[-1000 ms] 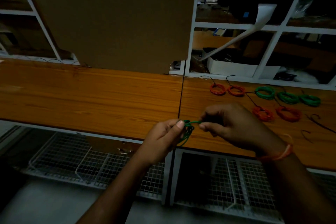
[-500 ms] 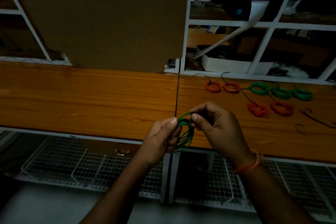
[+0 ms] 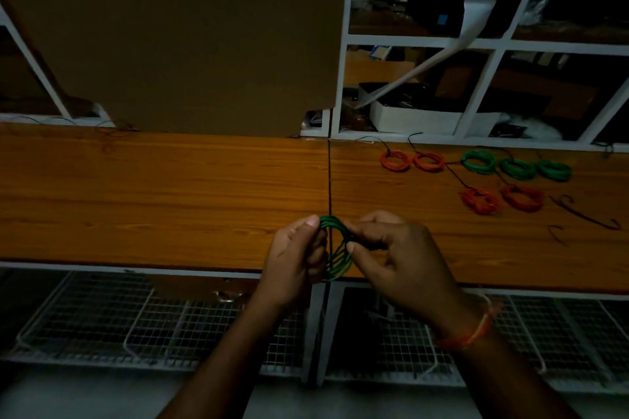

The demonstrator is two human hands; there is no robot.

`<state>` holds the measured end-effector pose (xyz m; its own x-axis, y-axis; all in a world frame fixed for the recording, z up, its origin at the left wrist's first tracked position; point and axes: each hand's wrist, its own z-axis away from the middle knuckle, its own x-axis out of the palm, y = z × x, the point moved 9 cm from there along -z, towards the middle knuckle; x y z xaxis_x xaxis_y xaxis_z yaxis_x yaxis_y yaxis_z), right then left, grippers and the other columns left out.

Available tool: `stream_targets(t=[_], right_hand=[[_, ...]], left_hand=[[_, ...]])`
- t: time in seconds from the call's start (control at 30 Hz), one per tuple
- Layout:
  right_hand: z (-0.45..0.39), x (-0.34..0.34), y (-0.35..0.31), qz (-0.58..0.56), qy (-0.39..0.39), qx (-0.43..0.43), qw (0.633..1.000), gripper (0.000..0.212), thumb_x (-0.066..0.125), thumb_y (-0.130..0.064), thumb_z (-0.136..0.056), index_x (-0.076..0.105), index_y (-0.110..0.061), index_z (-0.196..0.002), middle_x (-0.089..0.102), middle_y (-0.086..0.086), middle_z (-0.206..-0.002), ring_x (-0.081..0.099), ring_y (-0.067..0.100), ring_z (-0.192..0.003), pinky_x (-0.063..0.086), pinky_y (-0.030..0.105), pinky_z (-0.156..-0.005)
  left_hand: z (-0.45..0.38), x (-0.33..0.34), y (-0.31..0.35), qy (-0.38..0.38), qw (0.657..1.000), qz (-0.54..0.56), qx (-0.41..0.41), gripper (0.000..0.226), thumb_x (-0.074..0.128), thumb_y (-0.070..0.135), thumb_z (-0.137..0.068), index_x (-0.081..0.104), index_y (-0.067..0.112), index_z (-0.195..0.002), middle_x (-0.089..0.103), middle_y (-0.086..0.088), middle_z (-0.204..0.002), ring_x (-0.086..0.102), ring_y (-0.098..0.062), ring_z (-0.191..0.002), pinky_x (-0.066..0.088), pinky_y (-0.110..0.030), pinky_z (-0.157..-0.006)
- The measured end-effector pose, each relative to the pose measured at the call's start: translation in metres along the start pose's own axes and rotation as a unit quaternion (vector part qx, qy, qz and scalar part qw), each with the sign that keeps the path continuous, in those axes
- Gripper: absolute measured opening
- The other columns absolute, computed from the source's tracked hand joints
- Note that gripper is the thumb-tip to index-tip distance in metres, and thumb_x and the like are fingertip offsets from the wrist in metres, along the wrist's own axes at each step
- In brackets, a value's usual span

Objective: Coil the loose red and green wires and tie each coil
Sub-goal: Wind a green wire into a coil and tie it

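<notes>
I see my left hand (image 3: 295, 257) pinching the green coil (image 3: 335, 248) at its 9 o'clock, right hand (image 3: 391, 257) gripping 3 o'clock, above the bench (image 3: 170, 201) edge. If either pinch loosens, I judge the loops spring apart before tying.

Two hands meet over the near edge of the bench (image 3: 163, 194), at its centre seam. Left hand (image 3: 295, 260) grips the left side of a wire coil (image 3: 335, 248); right hand (image 3: 396, 258) pinches its right side. Finished coils (image 3: 476, 177) lie well right, toward the back, in two rows. Board (image 3: 177, 34) stands behind the bench, left. Shelving (image 3: 476, 44) behind, right. Wire baskets (image 3: 136, 326) hang under the bench.
</notes>
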<state>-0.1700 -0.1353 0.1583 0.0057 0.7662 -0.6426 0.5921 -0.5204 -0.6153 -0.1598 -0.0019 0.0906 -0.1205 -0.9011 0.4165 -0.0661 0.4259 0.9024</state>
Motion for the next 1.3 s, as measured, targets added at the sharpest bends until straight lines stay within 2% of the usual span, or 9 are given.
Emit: stream_targets(t=[0.13, 0.3, 0.57, 0.7, 0.8, 0.93, 1.03, 1.13, 1.3], right_hand=[[0.001, 0.005, 0.008, 0.002, 0.066, 0.034, 0.997, 0.023, 0.073, -0.020, -0.093, 0.077, -0.016, -0.115, 0.068, -0.010, -0.106, 0.064, 0.000, -0.097, 0.055, 0.018, -0.075], [0.007, 0.004, 0.016, 0.004, 0.124, 0.058, 0.991, 0.014, 0.072, -0.016, -0.094, 0.081, -0.017, -0.105, 0.073, -0.008, -0.101, 0.067, -0.001, -0.093, 0.055, 0.018, -0.074], [0.007, -0.004, 0.068, 0.121, 0.130, 0.104, 0.979, 0.021, 0.054, -0.027, -0.103, 0.062, -0.016, -0.088, 0.049, -0.009, -0.079, 0.049, 0.011, -0.067, 0.033, 0.028, -0.056], [0.013, -0.021, 0.143, -0.094, 0.117, 0.196, 0.969, 0.019, 0.053, -0.036, -0.105, 0.064, -0.022, -0.110, 0.070, -0.010, -0.098, 0.067, 0.004, -0.091, 0.053, 0.027, -0.073], [0.020, -0.035, 0.201, -0.239, 0.129, 0.257, 0.928, 0.030, 0.045, -0.045, -0.104, 0.065, -0.026, -0.117, 0.072, -0.004, -0.105, 0.070, 0.016, -0.100, 0.056, 0.044, -0.083], [0.023, -0.079, 0.268, -0.202, 0.182, 0.288, 0.918, 0.035, 0.043, -0.045, -0.100, 0.057, -0.024, -0.077, 0.056, -0.005, -0.068, 0.055, 0.015, -0.066, 0.043, 0.038, -0.066], [0.031, -0.106, 0.319, -0.184, 0.231, 0.327, 0.898, 0.040, 0.044, -0.042, -0.098, 0.062, -0.012, -0.079, 0.057, -0.004, -0.063, 0.057, 0.017, -0.063, 0.046, 0.039, -0.065], [0.044, -0.127, 0.374, -0.182, 0.256, 0.372, 0.874, 0.038, 0.049, -0.031, -0.104, 0.058, -0.011, -0.072, 0.057, -0.005, -0.060, 0.055, 0.016, -0.060, 0.045, 0.039, -0.064], [0.074, -0.162, 0.422, -0.153, 0.265, 0.405, 0.862, 0.043, 0.052, -0.014, -0.104, 0.053, -0.020, -0.062, 0.059, -0.007, -0.057, 0.052, 0.003, -0.054, 0.041, 0.022, -0.058]], left_hand=[[-0.006, -0.002, -0.002, -0.024, 0.998, 0.047, -0.017, 0.039, 0.045, 0.035, -0.096, 0.044, 0.027, -0.057, 0.023, 0.007, -0.049, 0.014, -0.007, -0.041, 0.010, -0.022, -0.045], [-0.012, 0.003, -0.011, -0.051, 0.997, 0.049, -0.039, 0.037, 0.045, 0.038, -0.098, 0.039, 0.021, -0.066, 0.019, 0.004, -0.051, 0.009, -0.011, -0.044, 0.013, -0.021, -0.046], [-0.055, 0.028, -0.052, -0.069, 0.994, 0.028, -0.082, 0.037, 0.047, 0.040, -0.098, 0.030, 0.020, -0.071, 0.021, 0.005, -0.050, 0.012, -0.009, -0.042, 0.017, -0.016, -0.045], [-0.095, 0.069, -0.090, -0.097, 0.986, 0.056, -0.120, 0.042, 0.046, 0.038, -0.100, 0.040, 0.024, -0.061, 0.021, 0.007, -0.049, 0.017, -0.005, -0.037, 0.020, -0.013, -0.045], [-0.129, 0.109, -0.123, -0.095, 0.984, 0.038, -0.143, 0.048, 0.044, 0.035, -0.106, 0.043, 0.025, -0.059, 0.021, 0.006, -0.049, 0.017, -0.007, -0.037, 0.018, -0.015, -0.043], [-0.177, 0.146, -0.171, -0.013, 0.984, -0.058, -0.170, 0.037, 0.046, 0.030, -0.106, 0.048, 0.017, -0.072, 0.031, 0.004, -0.052, 0.026, -0.010, -0.041, 0.023, -0.019, -0.043], [-0.212, 0.163, -0.196, 0.041, 0.976, -0.166, -0.138, 0.030, 0.058, 0.028, -0.102, 0.062, 0.004, -0.086, 0.050, 0.002, -0.059, 0.048, -0.013, -0.050, 0.038, -0.023, -0.047], [-0.233, 0.193, -0.229, 0.056, 0.976, -0.160, -0.135, 0.021, 0.063, 0.022, -0.100, 0.060, 0.005, -0.089, 0.057, -0.008, -0.071, 0.058, -0.020, -0.063, 0.048, -0.029, -0.058], [-0.244, 0.236, -0.288, 0.043, 0.976, -0.105, -0.184, 0.007, 0.059, 0.012, -0.100, 0.055, 0.008, -0.096, 0.054, -0.002, -0.061, 0.050, -0.015, -0.052, 0.038, -0.028, -0.053]])
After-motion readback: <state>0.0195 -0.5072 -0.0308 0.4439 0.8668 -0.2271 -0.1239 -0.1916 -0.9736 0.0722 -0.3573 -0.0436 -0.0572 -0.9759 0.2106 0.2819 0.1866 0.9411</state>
